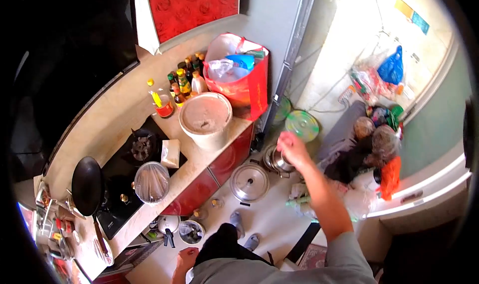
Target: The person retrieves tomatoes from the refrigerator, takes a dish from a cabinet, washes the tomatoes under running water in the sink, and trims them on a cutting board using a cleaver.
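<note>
My right hand (292, 149) is stretched forward over the floor, its fingers curled together. Whatever they may hold is hidden. Just below and beside that hand stand stacked steel pots (277, 162); from here I cannot tell whether it touches them. A wide steel pot with a glass-centred lid (250, 183) sits on the floor to their left. My left hand (187, 258) hangs low by my leg with curled fingers and no visible object in it. Closest to it is a small bin (191, 232) with a bag of refuse inside.
On the counter (169, 127) stand a white bucket (205, 119), a red shopping bag (234, 84), sauce bottles (183, 83), a black wok (87, 185) and a plastic-covered pot (151, 183). Bags (384, 144) pile up at right. A green-rimmed lid (302, 125) leans behind the pots.
</note>
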Motion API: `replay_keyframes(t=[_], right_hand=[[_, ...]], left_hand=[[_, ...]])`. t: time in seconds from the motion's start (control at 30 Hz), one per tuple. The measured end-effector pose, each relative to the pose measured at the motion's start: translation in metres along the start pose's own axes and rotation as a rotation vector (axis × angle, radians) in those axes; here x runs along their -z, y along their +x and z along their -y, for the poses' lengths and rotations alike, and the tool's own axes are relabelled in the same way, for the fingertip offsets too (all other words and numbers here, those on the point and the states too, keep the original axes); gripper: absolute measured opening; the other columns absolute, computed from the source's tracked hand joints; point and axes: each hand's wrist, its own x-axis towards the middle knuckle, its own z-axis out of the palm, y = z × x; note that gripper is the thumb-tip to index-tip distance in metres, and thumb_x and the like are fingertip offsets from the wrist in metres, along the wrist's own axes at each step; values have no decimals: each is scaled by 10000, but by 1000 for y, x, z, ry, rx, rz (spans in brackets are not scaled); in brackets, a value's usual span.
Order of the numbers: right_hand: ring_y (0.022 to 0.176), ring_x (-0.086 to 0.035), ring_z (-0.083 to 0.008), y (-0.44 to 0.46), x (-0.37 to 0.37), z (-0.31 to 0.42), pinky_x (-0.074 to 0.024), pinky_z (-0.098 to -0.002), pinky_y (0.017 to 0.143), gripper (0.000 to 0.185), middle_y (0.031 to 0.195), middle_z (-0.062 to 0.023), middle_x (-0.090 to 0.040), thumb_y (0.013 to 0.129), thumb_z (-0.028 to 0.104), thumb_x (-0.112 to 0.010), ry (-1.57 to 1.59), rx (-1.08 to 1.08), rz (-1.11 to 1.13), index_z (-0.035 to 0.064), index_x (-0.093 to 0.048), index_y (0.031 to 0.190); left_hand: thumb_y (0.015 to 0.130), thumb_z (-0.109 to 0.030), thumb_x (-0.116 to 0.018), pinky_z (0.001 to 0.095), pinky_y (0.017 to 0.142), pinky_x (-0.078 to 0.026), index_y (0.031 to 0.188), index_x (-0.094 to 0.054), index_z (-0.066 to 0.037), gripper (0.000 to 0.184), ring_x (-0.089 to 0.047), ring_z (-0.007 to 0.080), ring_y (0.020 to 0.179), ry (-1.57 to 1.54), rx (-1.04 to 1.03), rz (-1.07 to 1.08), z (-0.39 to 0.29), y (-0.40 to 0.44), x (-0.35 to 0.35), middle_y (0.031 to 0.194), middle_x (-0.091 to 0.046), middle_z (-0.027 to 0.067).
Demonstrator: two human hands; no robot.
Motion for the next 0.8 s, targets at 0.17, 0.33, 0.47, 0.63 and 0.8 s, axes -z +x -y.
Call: replay_keyframes(t=[0.17,0.33,0.47,0.63,0.8], right_hand=[[871,-659,-185,134,32,91,-523,-335,776,402,952,-115,-704,942,240,-637,-142,82,-231,-23,-561,1236],[990,-646,-322,253,85,120,-492,-393,928,622,1104,-211,-660,846,352,-708,-589,151,-426,-27,-525,1304],[1412,-274,-436,336,120,133,-263,-424,1172,1046,1515,-333,-245,780,380,-739,-781,189,-563,-76,-135,1503],[1430,-194,-452,395,126,119,-205,-450,1192,1116,1541,-335,-149,740,288,-756,-698,316,-512,-105,-34,1494],[1438,-145,-449,385,129,115,-144,-469,1217,1155,1554,-326,-93,701,163,-782,-590,379,-462,-129,21,1479]], left_hand=[[878,-315,-684,338,762,-564,993,-745,-83,267,-727,224,849,19,-151,89,-50,40,-31,891,-740,124],[902,-267,-662,334,809,-556,1048,-728,-80,246,-717,236,912,-14,-315,195,-194,117,-47,980,-729,133],[890,-240,-675,328,811,-549,1049,-725,-69,239,-712,235,924,-55,-438,166,-288,153,-53,1000,-726,128],[904,-275,-657,349,798,-547,1077,-717,-82,266,-708,240,910,-42,-539,71,-350,179,-80,1014,-724,116],[887,-201,-691,344,819,-552,1050,-720,-58,219,-700,259,932,81,-415,48,-421,181,-142,1025,-720,131]])
